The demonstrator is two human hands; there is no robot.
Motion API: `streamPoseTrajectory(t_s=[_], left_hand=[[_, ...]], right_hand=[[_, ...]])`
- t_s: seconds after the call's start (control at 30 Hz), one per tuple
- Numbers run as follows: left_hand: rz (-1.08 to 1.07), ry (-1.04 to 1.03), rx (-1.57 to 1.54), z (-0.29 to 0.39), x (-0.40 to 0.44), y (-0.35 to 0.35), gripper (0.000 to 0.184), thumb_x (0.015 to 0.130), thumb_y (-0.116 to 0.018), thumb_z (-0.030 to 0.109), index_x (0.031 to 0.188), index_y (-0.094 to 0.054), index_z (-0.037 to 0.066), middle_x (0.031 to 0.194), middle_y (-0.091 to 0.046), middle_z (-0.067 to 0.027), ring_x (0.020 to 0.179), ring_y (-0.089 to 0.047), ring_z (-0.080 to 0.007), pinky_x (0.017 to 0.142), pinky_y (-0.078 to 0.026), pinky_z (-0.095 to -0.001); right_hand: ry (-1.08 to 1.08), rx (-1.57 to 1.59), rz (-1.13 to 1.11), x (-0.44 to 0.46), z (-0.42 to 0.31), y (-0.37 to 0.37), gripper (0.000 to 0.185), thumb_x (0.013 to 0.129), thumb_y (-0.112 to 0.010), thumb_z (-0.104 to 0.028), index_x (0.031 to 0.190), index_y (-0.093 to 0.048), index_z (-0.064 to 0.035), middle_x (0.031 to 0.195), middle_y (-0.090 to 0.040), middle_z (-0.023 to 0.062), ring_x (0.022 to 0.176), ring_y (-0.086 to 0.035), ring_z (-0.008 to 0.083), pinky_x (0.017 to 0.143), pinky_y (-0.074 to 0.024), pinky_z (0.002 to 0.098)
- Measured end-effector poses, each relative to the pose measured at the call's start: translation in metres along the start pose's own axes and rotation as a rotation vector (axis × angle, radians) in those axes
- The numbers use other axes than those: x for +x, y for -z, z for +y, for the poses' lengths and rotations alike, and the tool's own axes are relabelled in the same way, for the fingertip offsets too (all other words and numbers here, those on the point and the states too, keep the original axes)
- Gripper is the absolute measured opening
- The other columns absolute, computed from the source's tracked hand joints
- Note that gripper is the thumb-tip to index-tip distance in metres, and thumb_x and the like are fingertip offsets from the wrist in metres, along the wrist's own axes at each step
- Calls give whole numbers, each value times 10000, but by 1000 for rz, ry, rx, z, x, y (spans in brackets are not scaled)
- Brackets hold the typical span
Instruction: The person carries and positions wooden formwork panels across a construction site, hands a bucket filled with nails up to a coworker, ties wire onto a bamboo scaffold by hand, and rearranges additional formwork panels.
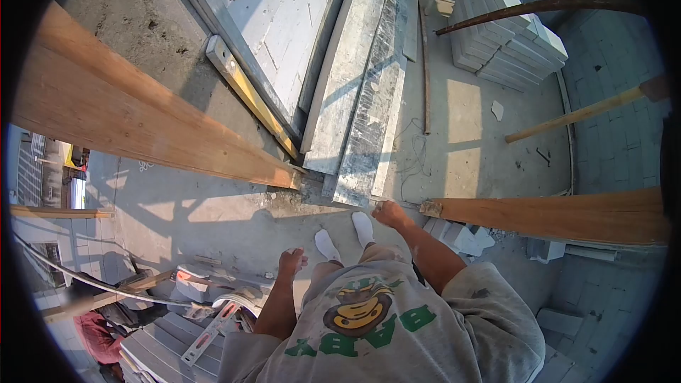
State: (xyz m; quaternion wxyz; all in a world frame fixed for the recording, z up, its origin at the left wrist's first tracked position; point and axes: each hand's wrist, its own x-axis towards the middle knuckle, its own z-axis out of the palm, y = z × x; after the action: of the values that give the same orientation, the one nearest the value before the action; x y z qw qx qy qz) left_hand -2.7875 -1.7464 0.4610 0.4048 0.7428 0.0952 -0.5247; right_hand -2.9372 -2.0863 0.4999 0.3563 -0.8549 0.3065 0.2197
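My left hand (291, 262) hangs in front of my body with its fingers curled in, and I see nothing in them. Closed too is my right hand (387, 213), near the close end of two long grey, cement-stained boards (365, 106). Whether it touches them or holds something small, I cannot tell. My feet in white socks (362, 228) stand on the concrete floor between the hands. Right of that hand begins a wooden beam (539, 217); a second wooden beam (163, 128) slants in from the left.
A yellow spirit level (252, 96) leans along the block wall (284, 21). Stacked white blocks (496, 35) stand at the back right, near a rusty pole (426, 71) on the floor. At lower left, another spirit level (211, 333) rests on grey blocks (167, 347). Broken block pieces (464, 239) lie right.
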Motion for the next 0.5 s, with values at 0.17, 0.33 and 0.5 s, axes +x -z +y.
streamPoseTrajectory(t_s=[0.17,0.33,0.5], left_hand=[[69,-20,-2,-5,4,38,367,839,-553,334,1018,-586,15,774,-648,-111,597,-625,-186,477,-439,-284],[86,-54,-120,-32,5,78,365,831,-567,338,1015,-586,24,767,-647,-114,587,-623,-185,470,-436,-286],[86,-47,-199,-63,-2,101,331,824,-577,331,974,-585,36,747,-635,-110,567,-613,-187,467,-428,-284]], right_hand=[[36,-9,-34,-17,-53,-19,360,845,-445,-310,893,-640,-12,989,-602,232,945,-581,379,808,-479,435],[17,-52,-90,-13,-74,-49,384,823,-477,-359,951,-635,-33,998,-610,212,968,-577,355,851,-456,411],[8,-40,48,-16,-87,-58,380,775,-564,-409,915,-661,-69,940,-642,181,923,-601,327,814,-468,396]])
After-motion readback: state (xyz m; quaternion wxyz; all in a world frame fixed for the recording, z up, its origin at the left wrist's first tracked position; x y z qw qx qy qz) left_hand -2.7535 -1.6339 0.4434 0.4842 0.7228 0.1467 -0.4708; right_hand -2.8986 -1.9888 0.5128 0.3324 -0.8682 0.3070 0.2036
